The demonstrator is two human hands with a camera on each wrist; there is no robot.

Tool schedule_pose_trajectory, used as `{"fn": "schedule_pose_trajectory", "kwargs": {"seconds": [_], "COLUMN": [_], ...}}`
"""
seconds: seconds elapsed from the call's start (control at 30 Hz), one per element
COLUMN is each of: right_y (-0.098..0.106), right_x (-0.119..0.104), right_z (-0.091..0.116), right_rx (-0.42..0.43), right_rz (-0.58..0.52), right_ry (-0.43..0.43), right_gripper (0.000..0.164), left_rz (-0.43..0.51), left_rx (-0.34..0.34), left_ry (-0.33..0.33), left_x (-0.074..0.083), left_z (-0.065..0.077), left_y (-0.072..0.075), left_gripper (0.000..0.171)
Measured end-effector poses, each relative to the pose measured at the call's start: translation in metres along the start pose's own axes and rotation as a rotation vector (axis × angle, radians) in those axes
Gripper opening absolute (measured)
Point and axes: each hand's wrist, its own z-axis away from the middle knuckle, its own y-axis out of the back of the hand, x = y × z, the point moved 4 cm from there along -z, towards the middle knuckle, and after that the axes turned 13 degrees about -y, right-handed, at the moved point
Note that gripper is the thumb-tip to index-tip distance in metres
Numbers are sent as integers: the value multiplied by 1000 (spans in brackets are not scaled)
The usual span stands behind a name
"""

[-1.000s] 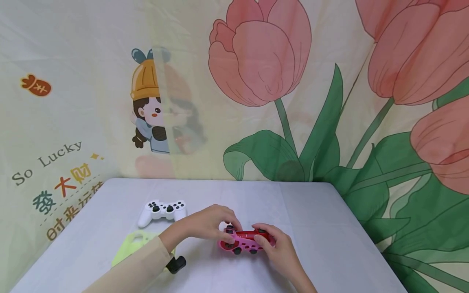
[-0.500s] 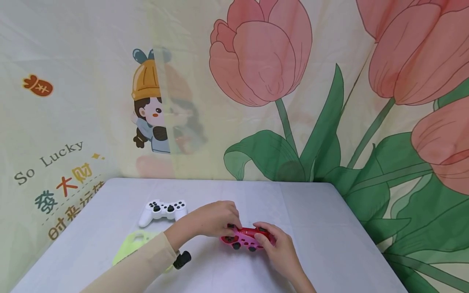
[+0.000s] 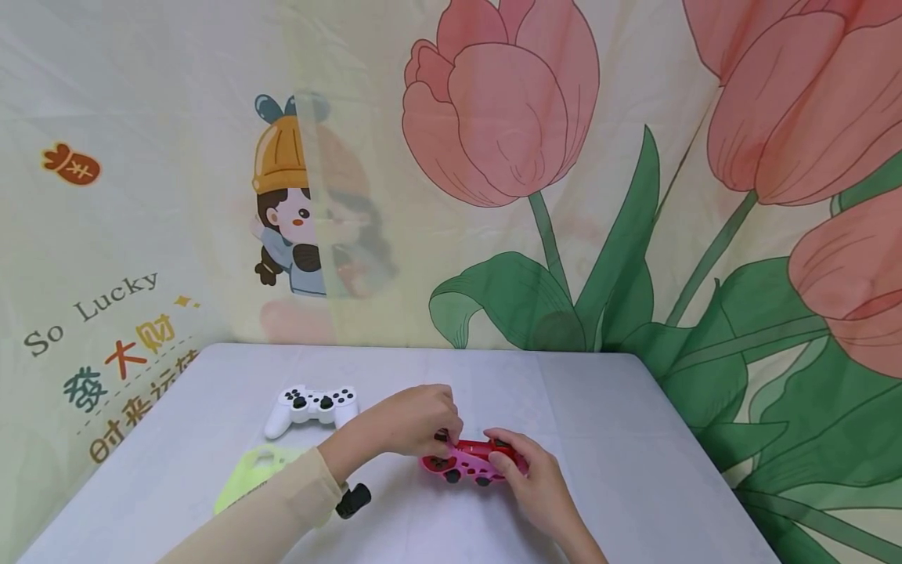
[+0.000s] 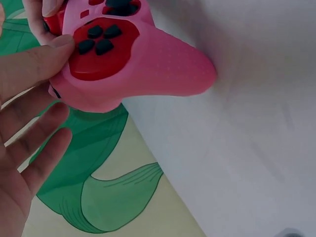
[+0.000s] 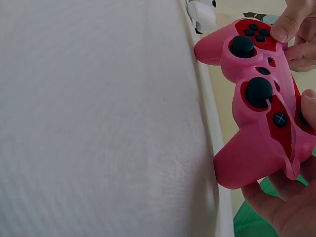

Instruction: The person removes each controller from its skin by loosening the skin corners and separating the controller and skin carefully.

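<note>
A red game controller (image 4: 94,66) sits partly inside a pink soft cover (image 5: 252,158), with black sticks and buttons showing through its openings. In the head view my left hand (image 3: 416,421) pinches the left upper edge, thumb beside the direction buttons in the left wrist view. My right hand (image 3: 537,476) grips the right end, thumb at the front and fingers behind. On that end, the right wrist view shows the cover's edge lying across the red face near the X button, with some red bare. The left fingertips are partly hidden in the head view.
A white game controller (image 3: 279,421) lies at the back left of the white table (image 3: 620,439). Nearer, a light green cover (image 3: 247,478) is partly hidden under my left sleeve (image 3: 275,509). A black device (image 3: 354,500) shows beside the left wrist. A printed curtain (image 3: 479,313) hangs behind.
My left hand has shifted slightly up and right, and its fingers have drawn in over the controller's left upper edge. The right hand keeps its grip, almost unmoved.
</note>
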Motion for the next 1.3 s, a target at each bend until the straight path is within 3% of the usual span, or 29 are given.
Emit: {"fn": "schedule_pose_trajectory", "kwargs": {"seconds": [0.13, 0.57, 0.67, 0.9, 1.3], "right_y": [1, -2, -2, -2, 3], "right_x": [-1, 0, 0, -6, -3], "right_z": [0, 0, 1, 2, 0], "right_rx": [-5, -28, -16, 53, 32], "right_rz": [-2, 14, 34, 78, 84], "right_ry": [-3, 22, 36, 90, 94], "right_gripper": [34, 33, 33, 34, 33], "left_rz": [21, 223, 194, 1, 20], "left_rx": [-2, 38, 55, 119, 164], "left_ry": [9, 43, 35, -35, 17], "left_x": [-1, -1, 1, 6, -2], "left_z": [-3, -2, 0, 5, 27], "left_y": [-2, -5, -6, 0, -4], "left_gripper": [11, 19, 18, 16, 15]}}
